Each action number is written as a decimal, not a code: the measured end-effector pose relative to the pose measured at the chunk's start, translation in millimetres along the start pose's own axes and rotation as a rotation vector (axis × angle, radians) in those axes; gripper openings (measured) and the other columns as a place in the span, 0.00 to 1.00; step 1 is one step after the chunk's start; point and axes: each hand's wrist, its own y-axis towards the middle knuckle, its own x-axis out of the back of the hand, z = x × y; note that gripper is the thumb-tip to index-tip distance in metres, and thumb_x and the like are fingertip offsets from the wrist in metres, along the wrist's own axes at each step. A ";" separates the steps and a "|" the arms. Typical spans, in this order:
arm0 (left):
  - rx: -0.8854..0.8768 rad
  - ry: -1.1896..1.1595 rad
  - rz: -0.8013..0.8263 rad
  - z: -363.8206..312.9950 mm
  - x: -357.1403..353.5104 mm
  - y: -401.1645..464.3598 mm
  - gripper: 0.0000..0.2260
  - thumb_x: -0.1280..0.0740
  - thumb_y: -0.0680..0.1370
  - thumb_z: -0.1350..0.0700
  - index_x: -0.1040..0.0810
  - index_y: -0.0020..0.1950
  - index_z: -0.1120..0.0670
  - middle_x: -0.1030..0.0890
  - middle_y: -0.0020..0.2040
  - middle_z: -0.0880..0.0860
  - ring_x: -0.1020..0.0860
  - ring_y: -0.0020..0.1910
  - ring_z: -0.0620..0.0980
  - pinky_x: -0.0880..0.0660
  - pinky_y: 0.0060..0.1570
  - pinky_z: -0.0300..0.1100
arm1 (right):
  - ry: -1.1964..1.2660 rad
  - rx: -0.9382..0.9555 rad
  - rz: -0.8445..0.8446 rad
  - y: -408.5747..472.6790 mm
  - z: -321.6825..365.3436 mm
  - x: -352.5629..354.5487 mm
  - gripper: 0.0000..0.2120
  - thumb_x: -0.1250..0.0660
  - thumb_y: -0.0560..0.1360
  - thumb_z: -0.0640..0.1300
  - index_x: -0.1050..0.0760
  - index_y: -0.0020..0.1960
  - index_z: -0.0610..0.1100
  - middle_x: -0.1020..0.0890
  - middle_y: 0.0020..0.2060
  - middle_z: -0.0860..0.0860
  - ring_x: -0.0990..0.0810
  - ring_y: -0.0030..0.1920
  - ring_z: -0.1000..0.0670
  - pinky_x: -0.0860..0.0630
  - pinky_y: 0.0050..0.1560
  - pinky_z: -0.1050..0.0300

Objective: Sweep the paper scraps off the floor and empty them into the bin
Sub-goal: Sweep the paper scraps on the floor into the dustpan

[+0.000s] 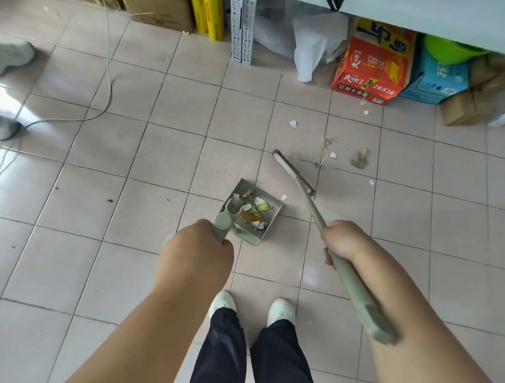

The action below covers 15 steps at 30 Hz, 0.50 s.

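On the tiled floor [126, 158]: left hand [198, 246] gripping dustpan [253, 214] handle, right hand [342, 241] gripping broom [303, 187], scraps [359, 159] beyond.

A floor [74, 185] of pale pinkish square tiles with dark grout lines carries everything here. Near the middle rests a grey-green dustpan [253, 217] holding torn paper, and to its right loose paper scraps [359, 159] lie scattered, with the broom head [293, 172] angled between pan and scraps. Along the far edge stand brown cardboard boxes [157, 7], yellow rolls [208, 15], a white plastic bag [313, 47], a red carton [373, 69] and a blue box [438, 80], while a white cord [106, 71] trails across the tiles at left.
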 end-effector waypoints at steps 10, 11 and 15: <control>-0.001 0.046 0.039 16.0 -0.2 -7.2 0.06 0.40 0.72 0.54 0.33 0.35 0.52 0.25 0.31 0.50 0.27 0.31 0.50 0.37 0.24 0.40 | -0.157 0.024 0.163 -15.0 -11.3 -46.6 0.06 0.49 0.74 0.36 0.35 0.42 0.42 0.26 0.32 0.40 0.29 0.13 0.50 0.32 0.19 0.68; -0.001 0.045 0.038 15.0 -0.4 -6.1 0.06 0.40 0.72 0.54 0.32 0.36 0.52 0.25 0.31 0.49 0.27 0.31 0.50 0.37 0.24 0.39 | -0.175 0.025 0.185 -20.3 -11.8 -45.8 0.07 0.49 0.74 0.37 0.35 0.41 0.43 0.26 0.32 0.41 0.29 0.14 0.50 0.31 0.20 0.67; 0.001 0.035 0.042 12.3 0.3 -3.2 0.05 0.40 0.72 0.54 0.33 0.36 0.51 0.25 0.32 0.49 0.26 0.31 0.50 0.37 0.25 0.39 | -0.189 0.015 0.204 -43.3 -13.5 -26.5 0.07 0.46 0.75 0.39 0.30 0.43 0.43 0.26 0.28 0.44 0.29 0.14 0.50 0.31 0.20 0.68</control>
